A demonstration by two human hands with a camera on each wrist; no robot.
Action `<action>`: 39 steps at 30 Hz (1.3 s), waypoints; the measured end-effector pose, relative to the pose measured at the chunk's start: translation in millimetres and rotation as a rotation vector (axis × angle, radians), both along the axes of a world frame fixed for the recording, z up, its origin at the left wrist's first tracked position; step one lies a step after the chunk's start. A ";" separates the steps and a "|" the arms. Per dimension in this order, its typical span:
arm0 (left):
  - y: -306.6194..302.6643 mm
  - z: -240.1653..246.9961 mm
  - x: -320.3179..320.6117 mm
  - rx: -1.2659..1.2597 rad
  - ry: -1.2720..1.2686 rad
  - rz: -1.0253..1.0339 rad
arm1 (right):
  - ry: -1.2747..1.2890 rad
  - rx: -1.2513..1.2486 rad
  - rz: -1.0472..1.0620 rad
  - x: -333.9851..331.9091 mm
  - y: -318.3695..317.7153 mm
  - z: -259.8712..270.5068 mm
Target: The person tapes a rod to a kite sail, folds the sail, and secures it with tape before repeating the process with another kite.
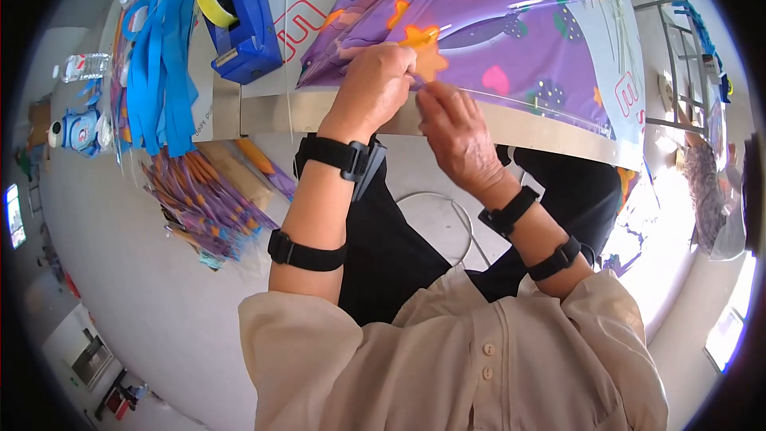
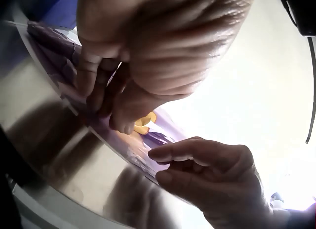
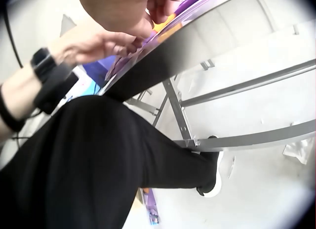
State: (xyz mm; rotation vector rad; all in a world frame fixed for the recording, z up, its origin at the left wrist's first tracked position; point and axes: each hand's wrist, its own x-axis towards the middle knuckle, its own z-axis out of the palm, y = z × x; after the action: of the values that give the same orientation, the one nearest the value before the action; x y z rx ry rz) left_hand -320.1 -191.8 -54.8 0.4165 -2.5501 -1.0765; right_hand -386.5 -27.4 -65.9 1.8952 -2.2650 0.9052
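A glossy purple plastic film (image 1: 511,56), printed with orange stars, pink hearts and berries, lies across the table, gathered into creases at its left. My left hand (image 1: 375,84) grips the film near the front edge, its fingers curled down into the folds in the left wrist view. Beside it, my right hand (image 1: 459,136) is at the table's edge with fingers bent. The left wrist view has the right thumb and index fingertips (image 2: 160,177) close together, overlapping the film's edge; I cannot tell whether they pinch it.
On the table's left stand a blue tape dispenser (image 1: 251,28) with a yellow tape roll (image 1: 214,0) and a bunch of blue strips (image 1: 159,72). A metal edge (image 1: 311,116) runs along the front. Below left is a stack of purple printed packaging (image 1: 207,199). Metal table legs (image 3: 180,113) show underneath.
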 end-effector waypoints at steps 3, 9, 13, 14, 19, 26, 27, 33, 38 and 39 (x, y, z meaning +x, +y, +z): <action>-4.0 -1.9 -9.2 -0.046 -0.032 -0.068 | -0.037 0.148 0.033 20.8 12.5 1.8; -20.4 11.2 -24.9 0.064 -0.379 -0.167 | -0.031 0.334 0.067 37.5 -5.8 8.4; -23.6 16.3 -32.8 0.034 -0.461 -0.213 | -0.025 0.353 0.020 45.3 -16.3 2.9; -23.9 14.9 -32.9 -0.033 -0.431 -0.244 | -0.029 0.353 0.014 45.2 -16.4 2.6; -20.1 18.0 -31.4 -0.149 -0.362 -0.300 | 0.020 0.359 0.044 44.0 -15.2 -0.2; -16.1 21.5 -37.7 -0.328 -0.342 -0.402 | 0.178 0.370 0.036 44.7 -16.6 -0.2; -15.2 23.1 -38.5 -0.363 -0.360 -0.431 | 0.193 0.377 0.045 45.3 -16.3 -1.1; -7.1 31.2 -48.4 -0.442 -0.440 -0.515 | 0.198 0.378 0.075 45.2 -14.4 -5.4; -11.8 41.7 -51.2 -0.367 -0.516 -0.555 | 0.138 0.367 0.046 43.0 -12.4 -0.1; -11.5 47.9 -50.2 -0.313 -0.510 -0.563 | 0.053 0.323 0.071 40.0 -10.5 -1.2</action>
State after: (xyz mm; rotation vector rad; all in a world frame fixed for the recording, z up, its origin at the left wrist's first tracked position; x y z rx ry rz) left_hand -370.3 -203.3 -6.9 -0.1500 -3.3478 -0.7680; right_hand -346.5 -37.9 -67.1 2.1045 -2.4487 0.5104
